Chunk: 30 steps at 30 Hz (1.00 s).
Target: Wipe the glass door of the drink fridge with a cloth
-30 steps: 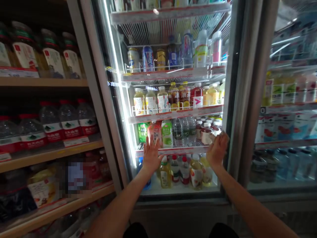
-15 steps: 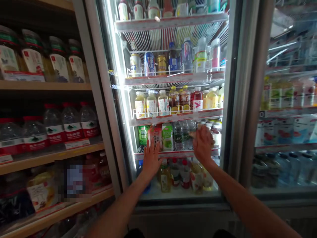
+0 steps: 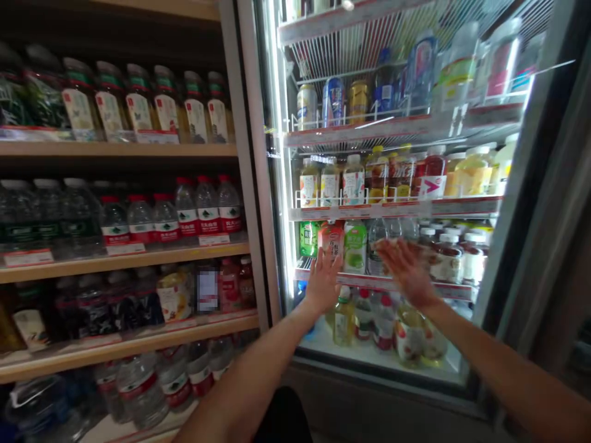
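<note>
Both my hands reach toward the glass door [image 3: 406,344] of a lit drinks cooler. My left hand [image 3: 322,281] is open, fingers up and apart, flat against the glass in front of a pink bottle [image 3: 331,239] and a green bottle [image 3: 355,247] on the third shelf. My right hand [image 3: 406,271] is open too, fingers spread and a little blurred, before the clear water bottles [image 3: 377,237] on the same shelf. Neither hand holds anything.
Wooden shelves [image 3: 124,261] on the left carry water bottles with red labels [image 3: 207,206] and amber bottles [image 3: 166,104]. The cooler's dark frame [image 3: 530,203] runs down the right. Cans [image 3: 332,101] and juice bottles [image 3: 353,178] fill the upper cooler shelves.
My right hand left the door's right edge and moved left across the glass, opening its fingers. The view swung left, so more of the wooden shelves shows. My left hand stayed on the glass.
</note>
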Each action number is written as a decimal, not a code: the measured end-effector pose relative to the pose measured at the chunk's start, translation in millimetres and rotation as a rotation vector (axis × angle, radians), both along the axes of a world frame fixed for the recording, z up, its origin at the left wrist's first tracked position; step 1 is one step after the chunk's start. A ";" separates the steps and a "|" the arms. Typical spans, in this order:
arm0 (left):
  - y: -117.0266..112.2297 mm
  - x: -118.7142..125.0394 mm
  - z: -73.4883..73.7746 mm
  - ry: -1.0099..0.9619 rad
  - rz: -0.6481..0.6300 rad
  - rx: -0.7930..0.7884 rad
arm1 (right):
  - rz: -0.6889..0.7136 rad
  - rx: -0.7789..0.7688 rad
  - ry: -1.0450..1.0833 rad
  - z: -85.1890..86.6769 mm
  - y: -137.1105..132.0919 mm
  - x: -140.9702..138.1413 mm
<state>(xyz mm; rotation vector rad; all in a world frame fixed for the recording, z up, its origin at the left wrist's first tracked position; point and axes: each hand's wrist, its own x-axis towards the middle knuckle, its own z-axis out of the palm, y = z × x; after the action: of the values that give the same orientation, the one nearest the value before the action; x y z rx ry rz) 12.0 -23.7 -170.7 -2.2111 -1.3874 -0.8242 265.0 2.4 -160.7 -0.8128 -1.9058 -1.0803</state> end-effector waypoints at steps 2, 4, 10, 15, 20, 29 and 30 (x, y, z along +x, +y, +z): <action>-2.5 -7.4 1.8 0.050 0.007 0.008 | 0.068 -0.081 -0.248 -25.1 -3.5 -5.2; -2.6 -14.7 2.5 0.075 0.025 0.026 | 0.093 -0.119 -0.310 -19.3 0.3 -10.1; 0.0 -40.9 1.8 0.063 0.133 0.083 | 0.004 0.071 0.406 54.0 25.1 -59.6; -8.4 -70.4 2.6 0.115 0.175 0.017 | 0.218 -0.047 -0.216 -8.8 17.7 -103.1; -10.8 -88.5 3.5 0.060 0.217 0.011 | 0.189 -0.090 -0.046 46.0 29.9 -140.5; -21.3 -134.1 2.7 -0.081 0.254 0.029 | 0.233 -0.178 -0.349 -7.9 19.1 -189.6; -21.9 -138.5 2.7 -0.082 0.249 0.041 | 0.241 -0.178 -0.404 -14.3 17.6 -191.1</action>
<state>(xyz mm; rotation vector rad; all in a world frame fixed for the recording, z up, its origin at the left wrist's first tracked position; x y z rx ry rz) -126.5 -45.6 -168.1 -1.9423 -1.6283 -0.8518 73.8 20.0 -175.0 -0.4624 -2.3961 -0.9875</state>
